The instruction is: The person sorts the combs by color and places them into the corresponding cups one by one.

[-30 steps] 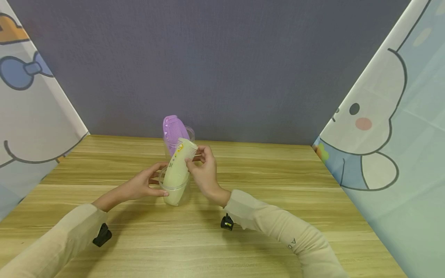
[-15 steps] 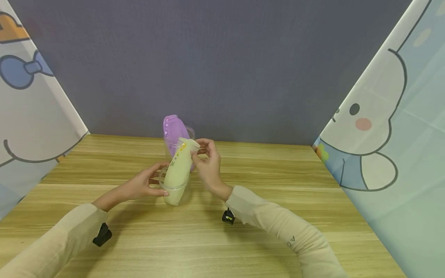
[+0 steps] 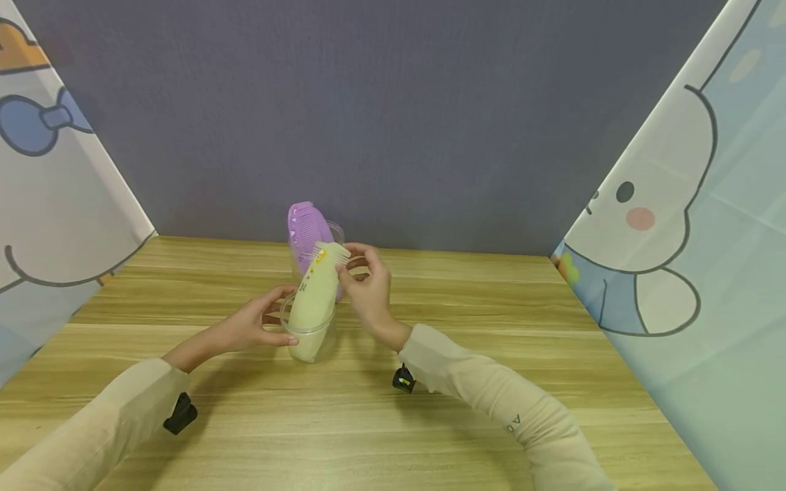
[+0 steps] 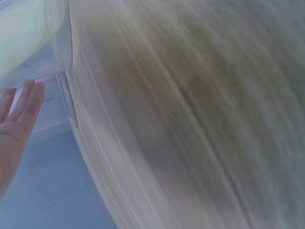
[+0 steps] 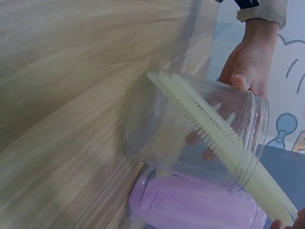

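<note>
Several pale yellow combs (image 3: 312, 307), stacked together, lean in a clear plastic jar (image 5: 157, 138), teeth ends sticking out above the rim. My left hand (image 3: 254, 324) holds the jar from the left, thumb at the front and fingers at the back. At the combs' upper end, my right hand (image 3: 368, 290) pinches them by the right edge; its fingertips (image 5: 299, 223) just show in the right wrist view. Directly behind stands a second clear jar (image 3: 338, 233) with purple combs (image 3: 305, 228) in it. The left wrist view catches left fingers (image 4: 31, 107) against the jar wall.
Both jars stand on a wood-grain table (image 3: 467, 327) that runs up to a dark grey back panel (image 3: 393, 123). Cartoon-printed panels flank it at left (image 3: 67, 204) and right (image 3: 651, 204).
My right hand has shifted slightly up and to the right. The yellow combs' tops swung right, then a little back left. My left hand, the jar and the purple combs have stayed put.
</note>
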The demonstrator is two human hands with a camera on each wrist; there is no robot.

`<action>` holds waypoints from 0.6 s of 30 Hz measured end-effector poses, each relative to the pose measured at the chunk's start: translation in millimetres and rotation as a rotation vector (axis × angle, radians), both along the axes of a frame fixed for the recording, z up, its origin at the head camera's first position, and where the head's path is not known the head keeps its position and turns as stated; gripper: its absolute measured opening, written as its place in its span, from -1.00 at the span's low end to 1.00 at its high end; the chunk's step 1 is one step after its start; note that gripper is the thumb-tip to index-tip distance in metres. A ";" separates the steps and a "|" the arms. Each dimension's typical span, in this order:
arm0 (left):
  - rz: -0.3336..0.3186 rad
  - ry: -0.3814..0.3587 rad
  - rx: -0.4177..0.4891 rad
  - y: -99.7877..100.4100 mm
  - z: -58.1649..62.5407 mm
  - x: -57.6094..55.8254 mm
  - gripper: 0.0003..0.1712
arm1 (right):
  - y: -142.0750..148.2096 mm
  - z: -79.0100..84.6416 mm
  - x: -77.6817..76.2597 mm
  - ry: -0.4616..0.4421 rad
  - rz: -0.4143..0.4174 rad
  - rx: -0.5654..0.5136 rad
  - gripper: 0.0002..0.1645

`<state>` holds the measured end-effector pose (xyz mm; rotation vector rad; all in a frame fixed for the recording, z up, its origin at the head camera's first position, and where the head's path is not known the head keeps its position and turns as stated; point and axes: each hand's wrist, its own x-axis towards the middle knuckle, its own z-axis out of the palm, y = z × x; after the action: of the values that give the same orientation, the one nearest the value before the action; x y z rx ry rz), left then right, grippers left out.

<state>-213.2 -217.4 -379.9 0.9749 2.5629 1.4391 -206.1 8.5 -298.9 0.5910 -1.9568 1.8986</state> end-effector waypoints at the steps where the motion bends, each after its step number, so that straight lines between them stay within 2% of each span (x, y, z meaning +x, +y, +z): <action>1: 0.000 0.001 0.001 0.1 0.0 -0.1 -0.11 | 0.4 0.5 0.2 0.003 -0.003 0.008 -0.65; 14: -0.002 0.001 0.007 1.0 -0.6 -0.7 -0.11 | 5.8 2.4 -1.1 -0.009 0.022 0.053 -0.62; 18: 0.003 0.001 -0.006 0.4 -0.9 -0.4 -0.11 | 9.1 -2.4 -6.7 -0.006 0.045 0.060 -0.60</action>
<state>-213.7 -217.0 -380.8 0.9715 2.5696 1.4312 -212.8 17.7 -301.3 0.6525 -2.0266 1.8759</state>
